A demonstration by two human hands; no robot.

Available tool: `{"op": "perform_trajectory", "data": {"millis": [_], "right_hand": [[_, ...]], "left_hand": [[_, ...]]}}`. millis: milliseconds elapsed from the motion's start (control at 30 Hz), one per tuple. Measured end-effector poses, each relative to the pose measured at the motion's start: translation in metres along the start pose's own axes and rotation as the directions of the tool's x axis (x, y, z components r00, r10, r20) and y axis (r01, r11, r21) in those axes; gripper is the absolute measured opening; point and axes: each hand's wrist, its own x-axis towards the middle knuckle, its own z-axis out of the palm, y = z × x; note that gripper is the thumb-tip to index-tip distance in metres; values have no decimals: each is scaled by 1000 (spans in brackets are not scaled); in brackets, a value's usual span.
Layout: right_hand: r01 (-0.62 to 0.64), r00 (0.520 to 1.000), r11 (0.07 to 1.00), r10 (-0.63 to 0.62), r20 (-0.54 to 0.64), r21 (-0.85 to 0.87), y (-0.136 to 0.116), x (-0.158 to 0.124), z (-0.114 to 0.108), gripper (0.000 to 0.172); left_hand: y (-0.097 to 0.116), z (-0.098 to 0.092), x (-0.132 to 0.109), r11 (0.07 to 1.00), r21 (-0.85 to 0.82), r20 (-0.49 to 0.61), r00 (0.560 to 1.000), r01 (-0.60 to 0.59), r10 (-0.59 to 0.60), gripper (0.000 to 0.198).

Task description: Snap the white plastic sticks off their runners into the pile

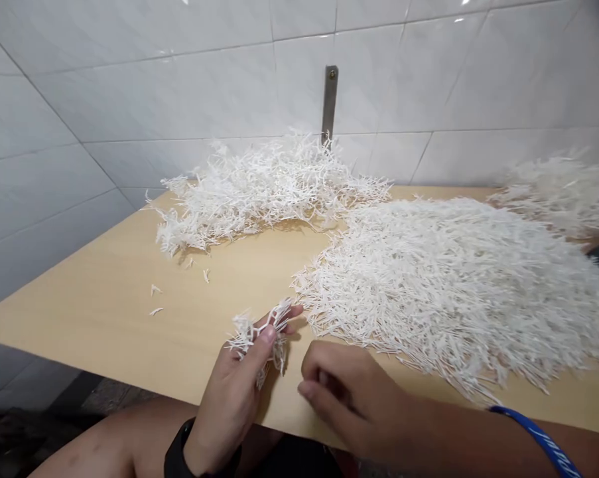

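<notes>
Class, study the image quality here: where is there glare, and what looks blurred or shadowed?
Head view: small bright glare spots near the top of the glossy white wall tiles; head view: the far-right heap of thin white strands looks soft; head view: a soft shadow on the flat tan tabletop beside the left hand.

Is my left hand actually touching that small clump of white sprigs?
Touching. The head view shows it: the left hand holds the white sprigs, with the thumb lying across them and strands poking out on both sides.

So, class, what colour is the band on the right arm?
The band is blue with white markings; head view.
</notes>
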Motion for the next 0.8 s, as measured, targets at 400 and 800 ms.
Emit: {"op": "perform_trajectory", "data": {"millis": [400,800], "right_hand": [[116,944,979,-162,-286,-170,1,13,-9,26],[-106,992,937,124,-34,332,2,19,-11,22]], "left_hand": [[0,-6,-7,951,304,206,978,-57,-7,39],[11,3,-8,967,209,297,951,-147,80,40]]}}
